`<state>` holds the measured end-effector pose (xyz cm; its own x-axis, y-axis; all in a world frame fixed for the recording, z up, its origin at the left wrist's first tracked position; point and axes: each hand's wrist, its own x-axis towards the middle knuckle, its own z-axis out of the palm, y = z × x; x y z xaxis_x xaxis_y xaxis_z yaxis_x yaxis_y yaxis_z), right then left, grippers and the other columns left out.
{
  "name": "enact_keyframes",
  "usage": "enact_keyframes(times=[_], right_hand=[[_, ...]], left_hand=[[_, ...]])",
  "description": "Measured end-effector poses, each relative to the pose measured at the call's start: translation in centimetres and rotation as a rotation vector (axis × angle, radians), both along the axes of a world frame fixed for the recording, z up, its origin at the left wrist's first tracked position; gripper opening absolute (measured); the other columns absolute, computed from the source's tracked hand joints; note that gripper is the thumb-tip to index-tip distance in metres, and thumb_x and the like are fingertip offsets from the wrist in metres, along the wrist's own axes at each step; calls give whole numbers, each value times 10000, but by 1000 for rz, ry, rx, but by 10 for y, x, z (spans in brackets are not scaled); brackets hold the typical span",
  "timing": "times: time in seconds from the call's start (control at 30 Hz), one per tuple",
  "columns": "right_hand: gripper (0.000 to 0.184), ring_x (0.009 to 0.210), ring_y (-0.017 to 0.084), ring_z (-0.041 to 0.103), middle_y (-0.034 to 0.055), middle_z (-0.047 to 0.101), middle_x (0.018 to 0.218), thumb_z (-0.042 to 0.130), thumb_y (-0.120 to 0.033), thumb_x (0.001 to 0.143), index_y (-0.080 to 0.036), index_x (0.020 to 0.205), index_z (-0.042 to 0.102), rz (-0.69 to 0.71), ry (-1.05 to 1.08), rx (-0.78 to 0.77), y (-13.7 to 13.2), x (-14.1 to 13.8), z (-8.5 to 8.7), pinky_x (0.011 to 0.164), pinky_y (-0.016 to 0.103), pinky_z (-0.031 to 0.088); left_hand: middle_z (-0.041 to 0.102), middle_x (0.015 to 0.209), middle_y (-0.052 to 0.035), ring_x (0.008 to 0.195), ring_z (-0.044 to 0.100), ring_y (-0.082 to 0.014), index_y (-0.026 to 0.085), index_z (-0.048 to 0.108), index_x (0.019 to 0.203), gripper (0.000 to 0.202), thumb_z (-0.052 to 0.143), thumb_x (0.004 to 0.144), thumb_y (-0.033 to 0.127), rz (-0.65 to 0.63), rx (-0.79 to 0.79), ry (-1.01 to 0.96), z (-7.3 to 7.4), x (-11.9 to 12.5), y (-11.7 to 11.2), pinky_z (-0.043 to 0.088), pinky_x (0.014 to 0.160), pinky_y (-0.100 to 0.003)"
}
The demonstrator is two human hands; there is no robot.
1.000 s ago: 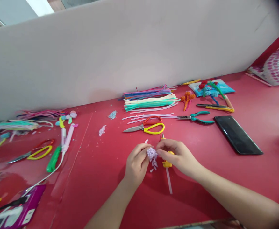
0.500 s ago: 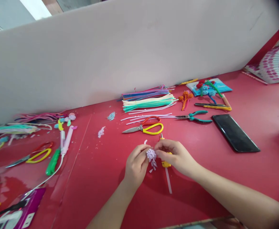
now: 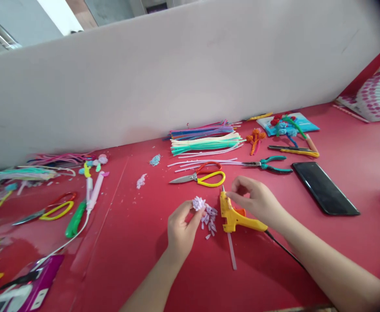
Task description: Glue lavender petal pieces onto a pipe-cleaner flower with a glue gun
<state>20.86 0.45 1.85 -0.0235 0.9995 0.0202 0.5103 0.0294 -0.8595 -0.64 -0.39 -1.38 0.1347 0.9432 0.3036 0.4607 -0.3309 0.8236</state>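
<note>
My left hand (image 3: 181,227) pinches a small lilac flower (image 3: 198,203) built from short fuzzy pieces. Beside its fingertips, a loose pile of lilac pieces (image 3: 211,219) lies on the red table. My right hand (image 3: 258,200) has its fingers bent together at the nozzle end of a yellow glue gun (image 3: 230,215). Anything between those fingertips is too small to make out. The glue gun lies on its side, a clear glue stick (image 3: 231,251) poking out of its back towards me.
Yellow-and-red scissors (image 3: 206,177), teal pliers (image 3: 268,164) and pipe cleaner bundles (image 3: 206,143) lie beyond my hands. A black phone (image 3: 325,187) rests at right. Further left are more scissors (image 3: 51,212), a green-handled tool (image 3: 75,220) and a corded pink tool (image 3: 94,190). A pale partition (image 3: 177,78) stands behind.
My right hand has moved away from the flower, to the right, and is now by the glue gun's nozzle. My left hand still holds the flower, now tilted differently, a little further left.
</note>
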Motion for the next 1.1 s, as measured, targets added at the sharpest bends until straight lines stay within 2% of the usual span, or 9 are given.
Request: enact_keyframes(times=[0.23, 0.33, 0.4, 0.5, 0.57, 0.67, 0.83, 1.0, 1.1], right_hand=[[243, 567, 131, 537, -3, 609, 626, 460, -374, 824, -196, 678, 540, -52, -251, -62, 11, 29, -12, 548, 236, 363], [395, 469, 132, 490, 5, 534, 491, 384, -408, 868, -199, 546, 479, 7, -385, -93, 9, 29, -13, 509, 261, 317], [372, 454, 146, 476, 10, 515, 486, 470, -441, 819, -202, 533, 486, 81, -463, -113, 1, 24, -14, 484, 273, 277], [225, 632, 209, 577, 48, 617, 744, 617, -429, 708, -213, 773, 605, 232, -573, -105, -14, 15, -17, 540, 287, 341], [284, 843, 264, 601, 98, 606, 962, 635, -313, 687, -200, 945, 600, 336, -717, -74, -23, 11, -20, 653, 324, 408], [325, 922, 277, 592, 133, 553, 1045, 557, -122, 652, -162, 975, 568, 389, -821, -99, -28, 8, -25, 727, 352, 431], [351, 691, 168, 584, 50, 532, 930, 481, -65, 645, -189, 973, 478, 288, -544, -172, -24, 7, -18, 603, 288, 423], [140, 591, 135, 490, 0, 491, 731, 568, -170, 748, -224, 764, 441, 235, -205, 46, -25, 0, -2, 528, 256, 397], [123, 621, 155, 534, 22, 539, 734, 555, -267, 817, -230, 742, 466, 247, -63, 183, -31, -8, -3, 563, 274, 435]], left_hand=[[663, 663, -21, 631, 641, -144, 170, 652, 763, 133, 598, 804, 285, 40, -161, -166, 0, 0, -1, 520, 625, -224], [628, 599, -11, 543, 589, -116, 156, 657, 735, 167, 592, 808, 291, 27, -266, -249, 5, 1, 0, 490, 546, -202], [607, 557, -2, 489, 544, -95, 144, 654, 721, 192, 592, 812, 301, 20, -388, -335, 9, 1, 2, 462, 501, -191], [633, 620, -16, 477, 530, -83, 129, 660, 770, 210, 589, 815, 322, -6, -510, -515, 12, 0, 7, 436, 464, -191], [653, 678, -29, 506, 554, -88, 126, 664, 832, 207, 593, 813, 319, -13, -573, -628, 13, 0, 9, 444, 475, -198], [669, 711, -39, 563, 589, -99, 123, 668, 871, 194, 607, 804, 294, -21, -647, -732, 14, -1, 11, 465, 508, -201], [659, 664, -26, 487, 551, -72, 111, 661, 792, 158, 622, 787, 264, -20, -668, -776, 14, -4, 13, 430, 438, -173], [636, 580, -5, 344, 444, -33, 111, 638, 733, 165, 625, 762, 273, 5, -762, -791, 14, -4, 13, 310, 310, -137], [631, 561, -1, 304, 408, -21, 114, 628, 719, 170, 610, 765, 276, 0, -790, -800, 14, -3, 13, 265, 282, -128]])
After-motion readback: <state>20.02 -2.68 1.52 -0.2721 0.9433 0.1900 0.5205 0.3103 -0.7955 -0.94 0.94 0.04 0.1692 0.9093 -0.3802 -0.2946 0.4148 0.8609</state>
